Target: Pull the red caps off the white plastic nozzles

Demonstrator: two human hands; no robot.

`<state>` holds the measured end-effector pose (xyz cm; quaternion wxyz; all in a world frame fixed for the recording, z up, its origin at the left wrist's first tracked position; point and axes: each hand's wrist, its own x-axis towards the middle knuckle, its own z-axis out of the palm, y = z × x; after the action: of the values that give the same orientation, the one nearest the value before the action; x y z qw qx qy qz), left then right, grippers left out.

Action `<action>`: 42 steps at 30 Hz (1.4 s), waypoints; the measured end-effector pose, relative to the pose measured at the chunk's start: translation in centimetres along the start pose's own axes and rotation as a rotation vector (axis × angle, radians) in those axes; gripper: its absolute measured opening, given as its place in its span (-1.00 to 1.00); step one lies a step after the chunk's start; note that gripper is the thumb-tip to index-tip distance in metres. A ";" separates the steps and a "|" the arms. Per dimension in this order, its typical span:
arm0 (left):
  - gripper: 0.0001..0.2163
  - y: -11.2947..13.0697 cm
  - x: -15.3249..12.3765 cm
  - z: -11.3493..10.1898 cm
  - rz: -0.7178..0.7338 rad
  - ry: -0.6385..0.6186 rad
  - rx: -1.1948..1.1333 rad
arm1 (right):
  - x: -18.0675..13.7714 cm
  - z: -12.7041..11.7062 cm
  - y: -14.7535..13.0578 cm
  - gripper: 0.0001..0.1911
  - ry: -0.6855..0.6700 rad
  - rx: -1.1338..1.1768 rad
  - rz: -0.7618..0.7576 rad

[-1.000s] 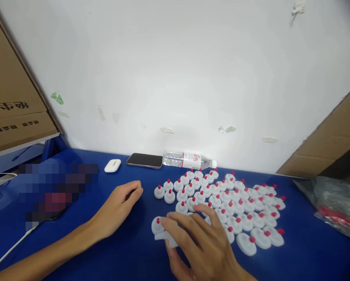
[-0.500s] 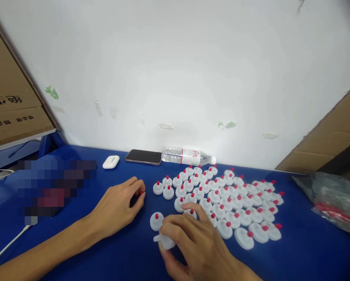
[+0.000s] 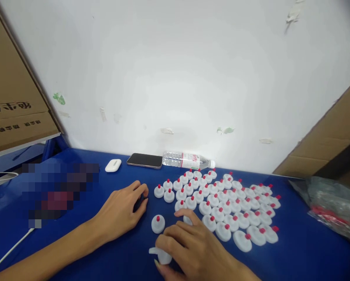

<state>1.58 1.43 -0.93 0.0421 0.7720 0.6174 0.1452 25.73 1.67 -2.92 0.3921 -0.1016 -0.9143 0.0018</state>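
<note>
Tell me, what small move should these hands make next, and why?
Probably bring the left hand across to the bare white cap in the right hand: it shows no red tip, while the lone cap and the rows carry one.

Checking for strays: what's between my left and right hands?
One white plastic cap with a red tip stands on the blue table cover between the left hand and the right hand, which holds a bare white cap; head view.
</note>
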 end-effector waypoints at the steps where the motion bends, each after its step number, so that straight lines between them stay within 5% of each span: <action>1: -0.88 0.0 0.0 0.0 0.000 0.000 0.000 | 0.0 0.0 0.0 -0.88 -0.007 -0.001 -0.003; 7: -0.83 -0.4 -0.1 0.3 0.023 0.039 0.002 | 0.2 -0.1 0.3 -0.84 0.008 -0.060 -0.056; 13: -0.71 0.9 -0.8 -1.6 0.215 0.248 -0.049 | 0.3 -0.4 0.2 -0.85 0.054 -0.100 -0.034; 18: -0.76 2.6 -3.1 -1.4 0.459 0.117 -0.187 | 0.7 -1.0 0.0 -0.81 0.093 -0.002 0.113; 25: -0.81 3.2 -3.7 -1.0 0.557 0.161 -0.186 | 0.9 -1.0 -0.4 -0.81 0.140 -0.006 0.065; 32: -0.77 0.2 -1.0 -2.4 0.260 0.374 -0.115 | 1.0 -1.7 -0.4 -0.86 0.158 -0.106 0.176; 38: -0.75 -2.5 0.5 -1.9 0.076 0.322 0.048 | 0.5 -1.4 0.3 -0.79 0.052 -0.280 0.332; 42: -0.75 -2.1 0.7 -1.8 0.075 0.237 0.147 | 0.0 -1.4 0.4 -0.77 -0.029 -0.262 0.210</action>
<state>-0.80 2.37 0.37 -0.0930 0.7728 0.5979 0.1913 26.79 1.92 -2.00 0.3599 -0.2468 -0.8966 -0.0751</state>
